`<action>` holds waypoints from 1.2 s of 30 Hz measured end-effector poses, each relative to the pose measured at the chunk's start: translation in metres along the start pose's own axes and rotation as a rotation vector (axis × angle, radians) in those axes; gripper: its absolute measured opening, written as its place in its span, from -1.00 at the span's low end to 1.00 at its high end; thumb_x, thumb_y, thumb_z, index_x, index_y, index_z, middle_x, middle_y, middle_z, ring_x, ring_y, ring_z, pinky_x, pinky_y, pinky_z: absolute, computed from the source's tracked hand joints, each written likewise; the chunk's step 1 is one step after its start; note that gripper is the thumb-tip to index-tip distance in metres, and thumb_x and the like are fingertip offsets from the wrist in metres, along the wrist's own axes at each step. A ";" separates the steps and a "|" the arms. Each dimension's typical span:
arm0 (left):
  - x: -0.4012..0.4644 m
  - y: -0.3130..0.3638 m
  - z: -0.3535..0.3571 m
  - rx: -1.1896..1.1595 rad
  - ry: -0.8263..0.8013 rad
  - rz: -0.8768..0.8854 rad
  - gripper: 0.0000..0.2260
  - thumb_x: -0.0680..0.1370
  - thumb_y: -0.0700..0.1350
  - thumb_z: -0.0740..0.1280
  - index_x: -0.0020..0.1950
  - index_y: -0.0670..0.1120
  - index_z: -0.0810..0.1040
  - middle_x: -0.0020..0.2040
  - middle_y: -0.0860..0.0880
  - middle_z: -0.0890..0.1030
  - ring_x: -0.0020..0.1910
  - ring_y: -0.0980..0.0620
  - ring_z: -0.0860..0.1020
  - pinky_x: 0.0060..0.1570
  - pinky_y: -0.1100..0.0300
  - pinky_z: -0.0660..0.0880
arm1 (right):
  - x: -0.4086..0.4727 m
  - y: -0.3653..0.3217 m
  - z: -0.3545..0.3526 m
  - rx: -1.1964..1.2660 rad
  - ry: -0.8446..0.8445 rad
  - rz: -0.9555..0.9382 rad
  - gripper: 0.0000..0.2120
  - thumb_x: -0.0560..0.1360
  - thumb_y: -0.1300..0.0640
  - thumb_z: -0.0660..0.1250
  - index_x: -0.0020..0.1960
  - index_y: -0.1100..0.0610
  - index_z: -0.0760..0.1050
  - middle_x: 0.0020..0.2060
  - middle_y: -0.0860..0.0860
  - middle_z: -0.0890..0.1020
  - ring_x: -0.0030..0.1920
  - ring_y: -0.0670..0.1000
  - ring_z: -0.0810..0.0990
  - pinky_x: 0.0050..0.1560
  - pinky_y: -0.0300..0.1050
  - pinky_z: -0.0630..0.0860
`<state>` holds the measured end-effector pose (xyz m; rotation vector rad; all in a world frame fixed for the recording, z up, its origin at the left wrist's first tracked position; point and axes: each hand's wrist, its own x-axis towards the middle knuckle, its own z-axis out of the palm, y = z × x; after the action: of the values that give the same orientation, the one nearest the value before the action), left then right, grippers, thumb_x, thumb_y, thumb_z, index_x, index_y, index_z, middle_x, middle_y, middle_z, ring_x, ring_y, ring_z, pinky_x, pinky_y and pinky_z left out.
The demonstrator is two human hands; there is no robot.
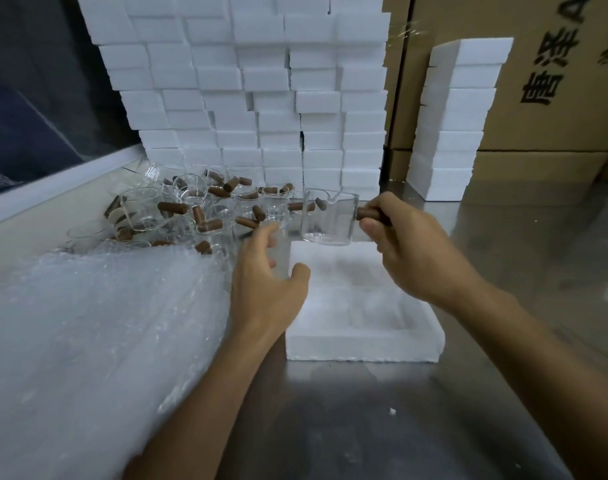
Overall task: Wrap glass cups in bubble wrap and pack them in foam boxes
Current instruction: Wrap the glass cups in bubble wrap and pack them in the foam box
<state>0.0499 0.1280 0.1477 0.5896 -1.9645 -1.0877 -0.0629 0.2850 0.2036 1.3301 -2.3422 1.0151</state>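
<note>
My right hand point(411, 244) grips the brown wooden handle of a clear glass cup point(328, 218) and holds it upright in the air, just above the far edge of an open white foam box point(361, 337) on the steel table. My left hand point(266, 282) hovers with fingers spread at the box's left rim, beside the edge of a big pile of bubble wrap point(98, 327), and holds nothing. Behind it lies a heap of several more glass cups with brown handles point(191, 209).
A tall wall of stacked white foam boxes point(254, 84) stands at the back. A narrower foam stack point(458, 119) stands at the right, in front of brown cardboard cartons point(555, 98). Bare steel tabletop point(364, 420) lies in front of the box.
</note>
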 end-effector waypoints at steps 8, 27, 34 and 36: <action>-0.025 0.019 -0.010 0.009 -0.076 0.466 -0.26 0.41 -0.10 0.50 0.49 0.22 0.25 0.16 0.35 0.47 0.06 0.17 0.51 -0.24 0.40 0.48 | -0.050 -0.003 0.000 -0.050 0.089 -0.111 -0.84 0.67 0.01 0.16 0.09 0.08 0.45 -0.03 -0.05 0.49 -0.17 0.11 0.50 -0.15 0.12 0.49; -0.033 0.027 -0.011 -0.009 -0.104 0.426 -0.33 0.32 -0.06 0.50 0.43 0.01 0.44 0.02 0.11 0.63 -0.13 0.11 0.57 -0.33 0.41 0.42 | -0.067 0.000 0.022 -0.051 0.280 -0.236 -0.32 0.49 -0.14 0.44 0.51 0.03 0.32 0.35 0.03 0.49 0.30 0.07 0.45 0.25 0.10 0.47; -0.034 0.029 -0.010 0.000 -0.152 0.411 -0.30 0.38 -0.08 0.50 0.49 0.02 0.37 0.05 0.15 0.59 -0.13 0.17 0.55 -0.25 0.36 0.45 | -0.067 0.004 0.020 -0.071 0.274 -0.216 -0.37 0.47 -0.13 0.43 0.48 0.01 0.36 0.35 -0.03 0.51 0.30 0.02 0.46 0.26 -0.08 0.32; -0.034 0.028 -0.010 0.010 -0.155 0.417 -0.29 0.38 -0.09 0.50 0.50 0.04 0.34 0.05 0.16 0.58 -0.12 0.16 0.55 -0.24 0.37 0.45 | -0.066 0.003 0.020 -0.068 0.267 -0.205 -0.35 0.45 -0.15 0.43 0.48 0.01 0.36 0.35 -0.03 0.51 0.30 0.02 0.45 0.27 -0.11 0.31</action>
<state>0.0775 0.1619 0.1608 0.0895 -2.1035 -0.8809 -0.0274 0.3149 0.1521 1.2894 -1.9826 0.9744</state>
